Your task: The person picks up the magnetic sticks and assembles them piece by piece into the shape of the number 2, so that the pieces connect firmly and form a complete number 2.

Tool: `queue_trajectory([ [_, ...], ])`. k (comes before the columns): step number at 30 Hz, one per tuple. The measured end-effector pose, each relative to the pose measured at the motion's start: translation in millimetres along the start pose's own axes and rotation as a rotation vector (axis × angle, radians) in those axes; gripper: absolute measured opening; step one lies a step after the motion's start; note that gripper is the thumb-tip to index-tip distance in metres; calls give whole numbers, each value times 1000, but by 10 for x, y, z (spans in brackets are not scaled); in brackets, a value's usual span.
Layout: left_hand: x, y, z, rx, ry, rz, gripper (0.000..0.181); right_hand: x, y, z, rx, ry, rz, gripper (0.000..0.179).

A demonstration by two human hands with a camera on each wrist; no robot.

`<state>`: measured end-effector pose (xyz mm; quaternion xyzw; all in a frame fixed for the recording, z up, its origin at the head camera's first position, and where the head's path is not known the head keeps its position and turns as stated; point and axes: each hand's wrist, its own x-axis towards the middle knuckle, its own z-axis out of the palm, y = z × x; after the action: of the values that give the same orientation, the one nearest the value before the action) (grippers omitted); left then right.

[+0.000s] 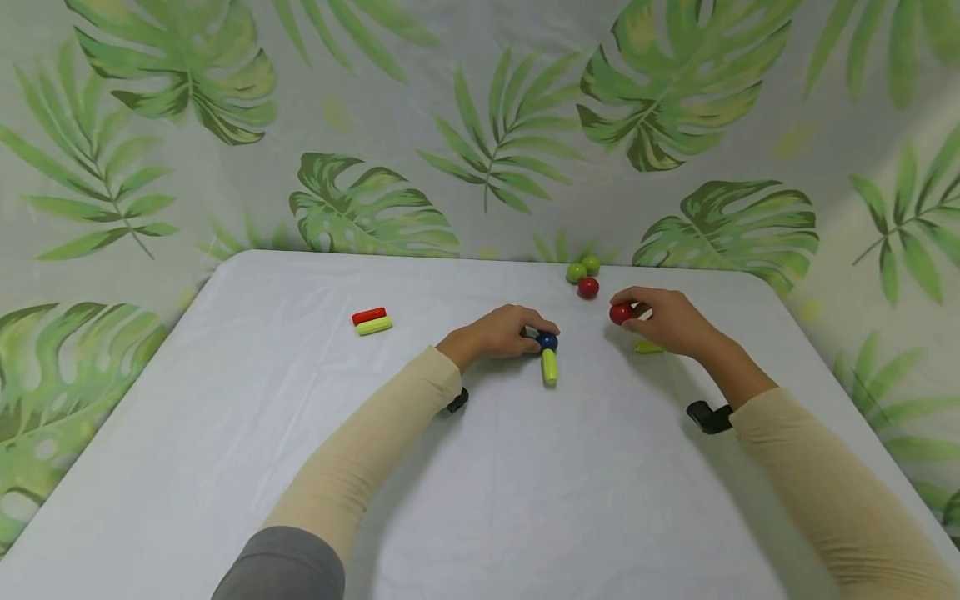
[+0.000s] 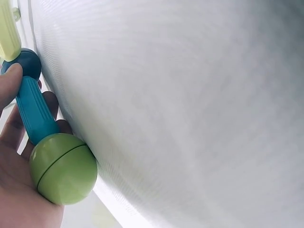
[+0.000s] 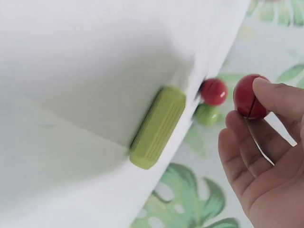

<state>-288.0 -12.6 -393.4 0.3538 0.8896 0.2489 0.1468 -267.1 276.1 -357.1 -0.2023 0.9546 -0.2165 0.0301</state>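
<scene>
My left hand (image 1: 501, 332) grips a joined chain of toy balls and sticks. Its thumb lies on the dark blue ball (image 2: 28, 64), and its fingers are behind a teal stick (image 2: 35, 109). A larger-looking green ball (image 2: 64, 168) sits at the teal stick's other end, by the palm. From the dark blue ball a yellow-green stick (image 1: 550, 367) points toward the near side. My right hand (image 1: 669, 321) pinches a red ball (image 3: 249, 96) between thumb and fingertips, above the table. Below that hand lies a loose yellow-green stick (image 3: 158, 128).
At the table's back edge sit two green balls (image 1: 576, 272) and another red ball (image 1: 588, 287). Toward the left lie a red stick (image 1: 369, 316) and a yellow-green stick (image 1: 374, 326), side by side. A leaf-print cloth (image 1: 495, 133) hangs behind the white table (image 1: 525, 500).
</scene>
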Motion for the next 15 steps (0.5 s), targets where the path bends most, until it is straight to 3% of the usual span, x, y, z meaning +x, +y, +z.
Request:
queue_trajectory([
  [8,-5,-14,-15,-19,2,-29,41,-542,-265,113,51,-10,-104,35],
  [15,15,-17,-10,-35,2,-25,41,-957,-462,292,198,-60,-94,43],
])
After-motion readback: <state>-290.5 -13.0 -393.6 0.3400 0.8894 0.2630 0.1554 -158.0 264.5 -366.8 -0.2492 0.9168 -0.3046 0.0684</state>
